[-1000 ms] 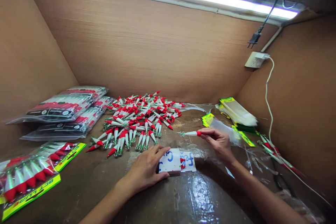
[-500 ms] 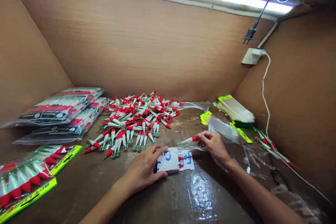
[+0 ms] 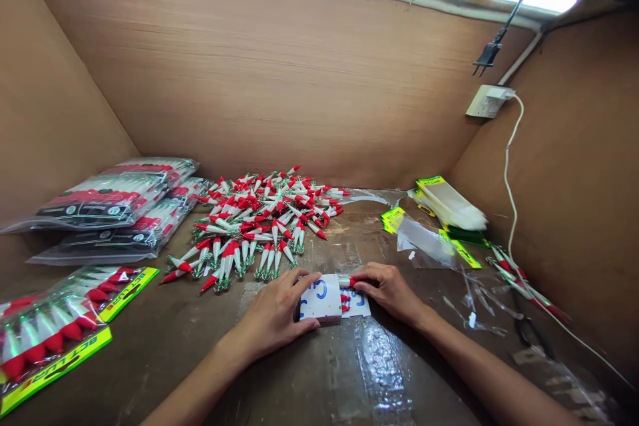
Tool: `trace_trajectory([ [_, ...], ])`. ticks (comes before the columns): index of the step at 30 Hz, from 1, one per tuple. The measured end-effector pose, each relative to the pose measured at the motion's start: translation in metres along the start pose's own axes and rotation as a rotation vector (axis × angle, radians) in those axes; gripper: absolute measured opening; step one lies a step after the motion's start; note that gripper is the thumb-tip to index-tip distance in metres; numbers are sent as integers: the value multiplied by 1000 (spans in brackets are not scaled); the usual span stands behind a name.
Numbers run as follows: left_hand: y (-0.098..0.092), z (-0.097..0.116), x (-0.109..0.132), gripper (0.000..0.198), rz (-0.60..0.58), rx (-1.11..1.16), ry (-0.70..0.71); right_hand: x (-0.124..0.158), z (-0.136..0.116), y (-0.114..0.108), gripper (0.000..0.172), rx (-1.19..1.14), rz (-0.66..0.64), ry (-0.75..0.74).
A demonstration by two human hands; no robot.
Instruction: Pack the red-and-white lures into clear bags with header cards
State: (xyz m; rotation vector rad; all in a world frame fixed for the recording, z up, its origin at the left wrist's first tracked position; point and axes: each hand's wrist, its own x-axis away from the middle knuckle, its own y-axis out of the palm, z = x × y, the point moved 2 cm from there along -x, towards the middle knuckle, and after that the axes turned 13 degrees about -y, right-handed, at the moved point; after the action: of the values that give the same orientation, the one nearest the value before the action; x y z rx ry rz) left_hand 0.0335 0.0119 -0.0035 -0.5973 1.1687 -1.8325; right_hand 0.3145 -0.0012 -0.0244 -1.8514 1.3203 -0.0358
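Observation:
My left hand (image 3: 276, 309) rests on the left end of a small white block (image 3: 321, 299) with blue writing, fingers curled round its edge. At the block's right side my right hand (image 3: 387, 288) pinches a red-and-white lure (image 3: 348, 281) and holds it down against the block, where other red lure tips (image 3: 345, 298) show. Just beyond lies a big heap of loose red-and-white lures (image 3: 259, 218), its nearest ones lined up in a row.
Stacked bags of packed lures (image 3: 107, 210) lie at the left, with yellow-edged packets (image 3: 60, 333) nearer me. Empty clear bags with yellow headers (image 3: 439, 213) sit at the right, beside a few loose lures (image 3: 519, 286). A white cable (image 3: 509, 173) hangs from a wall socket.
My right hand has brought the lure down and leftward from mid-air to the white block. My left hand has stayed on the block.

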Motion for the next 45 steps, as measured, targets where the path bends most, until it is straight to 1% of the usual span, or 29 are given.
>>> trace_trajectory([
  [6,0,1,-1,75,5,-1,-3,-10,-4,17,20,161,-93,-121],
  [9,0,1,-1,77,6,7,-2,-11,-8,21,22,161,-155,-162],
  [13,0,1,0,77,3,12,-2,-9,-11,17,26,108,-177,-192],
  [15,-1,1,1,77,3,10,-4,-11,-9,12,27,54,-146,-182],
  [18,-1,2,2,79,5,13,-2,-26,4,-4,23,43,4,-86],
  [20,-2,2,2,80,9,19,-5,-48,14,-17,21,130,83,-31],
  [22,-2,2,3,81,14,24,-14,-81,22,-29,20,261,107,-20],
  [24,-2,2,5,83,19,29,-19,-124,26,-38,21,365,116,-27],
  [26,-2,2,6,87,21,33,-20,-171,26,-42,22,408,114,-46],
  [28,-1,1,7,92,29,34,-28,-219,24,-40,23,446,100,-56],
  [30,-1,-1,9,93,41,28,-43,-263,21,-33,25,493,77,-48],
  [32,-2,-2,10,92,52,20,-53,-300,17,-23,27,545,47,-21],
  [34,-3,-3,10,91,58,10,-64,-329,15,-12,27,599,4,23],
  [36,-5,-4,10,91,56,3,-75,-349,14,-2,28,648,-50,69],
  [39,-8,-2,10,92,40,0,-91,-365,12,9,34,713,-113,110],
  [42,-12,1,10,91,19,0,-103,-369,10,16,36,776,-129,103],
  [45,-15,4,10,90,6,-5,-100,-366,5,19,26,835,-98,42],
])
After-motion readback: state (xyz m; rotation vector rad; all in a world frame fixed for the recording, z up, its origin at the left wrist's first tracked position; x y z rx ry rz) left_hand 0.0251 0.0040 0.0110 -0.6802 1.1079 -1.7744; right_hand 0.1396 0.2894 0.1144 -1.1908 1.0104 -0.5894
